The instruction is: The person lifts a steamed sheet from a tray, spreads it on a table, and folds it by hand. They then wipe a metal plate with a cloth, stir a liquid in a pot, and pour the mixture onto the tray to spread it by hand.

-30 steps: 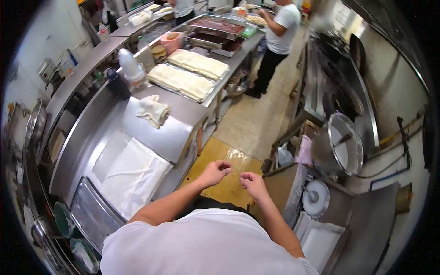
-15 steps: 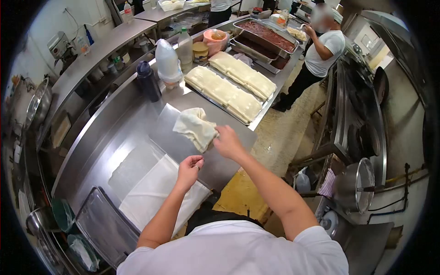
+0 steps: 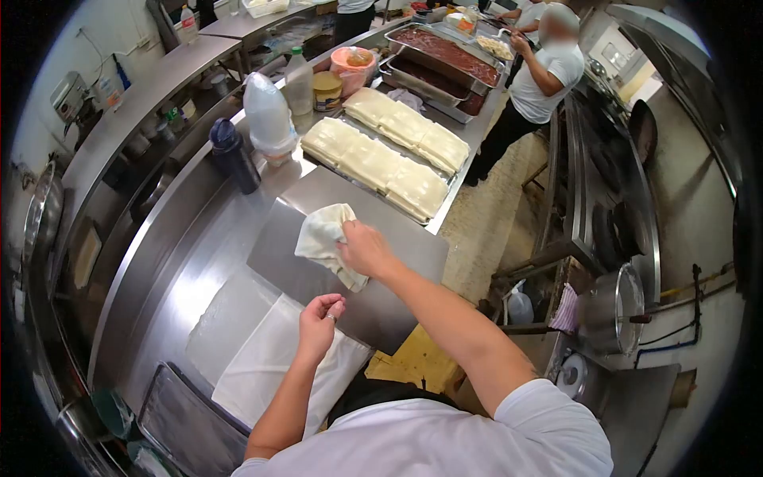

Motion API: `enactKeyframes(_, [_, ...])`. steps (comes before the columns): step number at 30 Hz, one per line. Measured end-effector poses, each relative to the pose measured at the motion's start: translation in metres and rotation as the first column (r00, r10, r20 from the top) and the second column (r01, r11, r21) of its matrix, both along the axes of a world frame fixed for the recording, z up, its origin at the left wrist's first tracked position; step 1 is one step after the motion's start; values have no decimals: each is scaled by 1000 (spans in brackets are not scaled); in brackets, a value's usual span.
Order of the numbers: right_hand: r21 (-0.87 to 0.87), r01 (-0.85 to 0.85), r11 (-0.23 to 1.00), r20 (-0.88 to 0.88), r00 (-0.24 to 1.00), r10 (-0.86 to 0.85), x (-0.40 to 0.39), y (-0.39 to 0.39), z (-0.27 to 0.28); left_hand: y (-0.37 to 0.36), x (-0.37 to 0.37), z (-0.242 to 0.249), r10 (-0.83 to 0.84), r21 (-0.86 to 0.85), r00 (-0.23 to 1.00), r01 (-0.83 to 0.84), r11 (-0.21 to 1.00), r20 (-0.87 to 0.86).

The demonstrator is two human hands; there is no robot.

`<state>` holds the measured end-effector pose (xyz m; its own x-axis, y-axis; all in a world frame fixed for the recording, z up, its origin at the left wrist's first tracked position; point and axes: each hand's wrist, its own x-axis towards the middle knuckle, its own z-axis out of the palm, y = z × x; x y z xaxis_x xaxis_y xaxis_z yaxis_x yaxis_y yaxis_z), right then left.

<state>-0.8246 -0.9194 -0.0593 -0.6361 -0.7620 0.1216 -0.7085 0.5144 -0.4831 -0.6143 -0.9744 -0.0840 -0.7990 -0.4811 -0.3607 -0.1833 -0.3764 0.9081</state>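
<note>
My right hand [image 3: 365,250] grips a crumpled off-white cloth [image 3: 318,236], which touches a smooth grey metal sheet [image 3: 274,248] on the steel counter. Part of the cloth hangs below the fingers onto the sheet. Closer to me, my left hand [image 3: 319,326] hovers with its fingers curled in and a ring on one of them; nothing shows in its grasp. Beneath it lies a folded white sheet of cloth or paper [image 3: 256,362], overlapping a translucent sheet [image 3: 218,318].
Beyond the metal sheet, pale flat dough-like slabs [image 3: 373,165] rest on trays. A dark bottle [image 3: 234,155], a white jug [image 3: 269,115] and deep pans of red-brown food [image 3: 445,52] stand farther back. A co-worker [image 3: 548,83] stands across the aisle.
My right hand has moved left and slightly down across the metal sheet with the cloth, gripping more of it. My left hand has shifted slightly down. The camera view has turned a little.
</note>
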Motion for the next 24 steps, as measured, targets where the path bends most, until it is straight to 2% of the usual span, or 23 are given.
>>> enactKeyframes(6, [-121, 59, 991, -7, 998, -60, 24, 86, 51, 30, -4, 38, -202, 6, 978, 203, 979, -58])
enactKeyframes(11, [-199, 192, 961, -67, 976, -208, 56, 195, 72, 96, -7, 81, -515, -13, 847, 518, 855, -134])
enactKeyframes(15, [-206, 343, 916, -118, 921, -371, 110, 296, 92, 161, 3, 115, -723, -7, 666, 735, 678, -182])
enactKeyframes(19, [-213, 503, 837, -194, 818, -541, 186, 397, 103, 230, 20, 131, -863, -55, 464, 874, 483, -201])
enactKeyframes(24, [-111, 771, 627, -148, 611, -778, 310, 509, 115, 319, 56, 140, -971, -161, 201, 962, 221, -128])
